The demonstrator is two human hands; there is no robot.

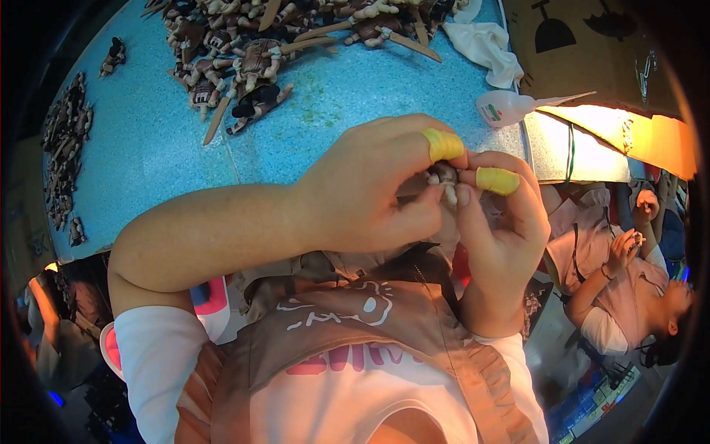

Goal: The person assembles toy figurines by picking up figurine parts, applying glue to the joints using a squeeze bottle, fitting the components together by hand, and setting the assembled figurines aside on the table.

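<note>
My left hand [381, 181] and my right hand [506, 214] meet in front of my chest, near the table's front edge. Between their fingertips they pinch a small figurine [447, 177] with brown and cream parts. Fingers cover most of it, so its shape shows only in part. Yellow tape wraps a finger on each hand. Further off on the table lies a heap of similar small figurines [257, 63], brown, cream and black, some with flat wooden-looking sticks among them.
The blue speckled table [281, 152] also bears a row of figurines [66, 140] along its left edge. At the right are a white squeeze bottle [505, 109] with a long nozzle, a white cloth [487, 55] and a cardboard box [584, 48]. Another person [621, 281] sits at right.
</note>
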